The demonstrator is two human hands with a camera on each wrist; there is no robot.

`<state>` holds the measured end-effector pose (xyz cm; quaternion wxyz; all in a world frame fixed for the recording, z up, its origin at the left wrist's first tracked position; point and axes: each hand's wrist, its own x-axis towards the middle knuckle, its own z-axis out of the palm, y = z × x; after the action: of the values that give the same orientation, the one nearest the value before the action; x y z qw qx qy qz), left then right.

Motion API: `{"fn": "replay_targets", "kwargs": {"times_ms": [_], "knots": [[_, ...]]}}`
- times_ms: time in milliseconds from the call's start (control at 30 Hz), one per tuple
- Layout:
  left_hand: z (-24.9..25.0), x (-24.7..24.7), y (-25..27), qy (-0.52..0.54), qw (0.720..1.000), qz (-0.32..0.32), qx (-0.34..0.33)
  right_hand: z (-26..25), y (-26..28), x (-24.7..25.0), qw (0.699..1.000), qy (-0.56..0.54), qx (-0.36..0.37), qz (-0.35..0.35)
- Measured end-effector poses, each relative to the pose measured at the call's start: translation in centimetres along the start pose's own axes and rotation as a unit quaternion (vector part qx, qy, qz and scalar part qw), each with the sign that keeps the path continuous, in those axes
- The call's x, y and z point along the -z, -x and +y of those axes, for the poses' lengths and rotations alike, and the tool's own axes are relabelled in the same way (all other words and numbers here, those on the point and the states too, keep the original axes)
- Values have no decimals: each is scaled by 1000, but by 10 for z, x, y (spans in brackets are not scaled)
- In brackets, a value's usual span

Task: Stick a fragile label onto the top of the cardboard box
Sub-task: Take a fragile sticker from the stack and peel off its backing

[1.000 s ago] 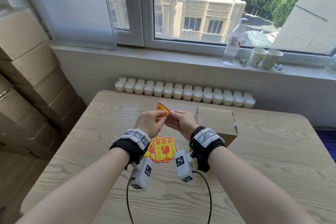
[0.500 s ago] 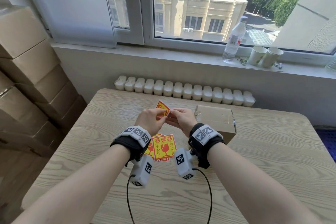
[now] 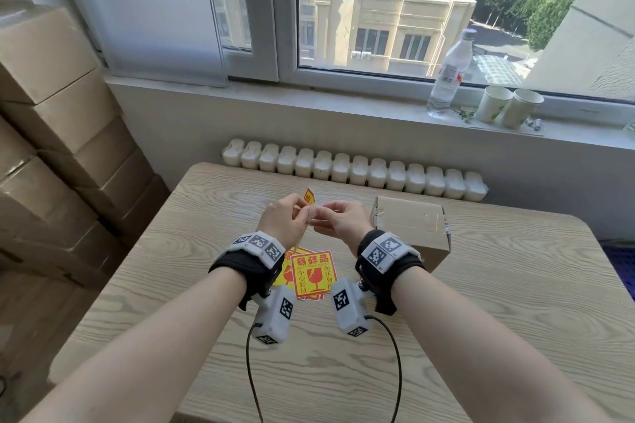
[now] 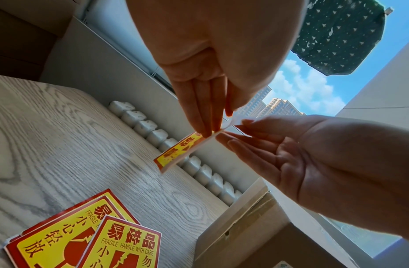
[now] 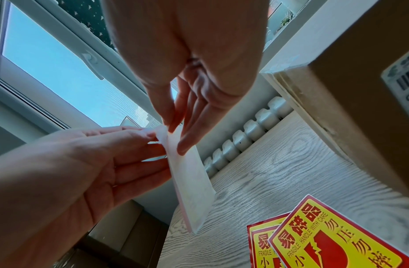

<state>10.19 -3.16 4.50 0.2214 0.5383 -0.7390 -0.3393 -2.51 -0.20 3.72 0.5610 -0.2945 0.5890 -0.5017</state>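
left hand (image 3: 283, 220) + right hand (image 3: 343, 221): both pinch yellow-red fragile label (image 4: 179, 149) corner, above wood-grain surface (image 3: 481, 302) | brown cardboard box (image 3: 410, 221) just right

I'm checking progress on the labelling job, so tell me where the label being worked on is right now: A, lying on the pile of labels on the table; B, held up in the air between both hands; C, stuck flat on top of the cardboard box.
B: the label is pinched between the left hand and right hand, above the table.
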Motion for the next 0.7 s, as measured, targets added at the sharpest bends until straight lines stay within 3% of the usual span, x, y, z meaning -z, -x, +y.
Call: {"fn": "replay_targets", "kwargs": {"times_ms": [167,433,700], "knots": [[-3,6,0,13,999,17,35,3,0,-2,1000,11,-5,7],[-19,19,-3,136,983,53,107,15,-2,-1,999,34,-16,35],[-37,33,0,167,977,48,123,27,-2,3,996,54,-31,64]]}}
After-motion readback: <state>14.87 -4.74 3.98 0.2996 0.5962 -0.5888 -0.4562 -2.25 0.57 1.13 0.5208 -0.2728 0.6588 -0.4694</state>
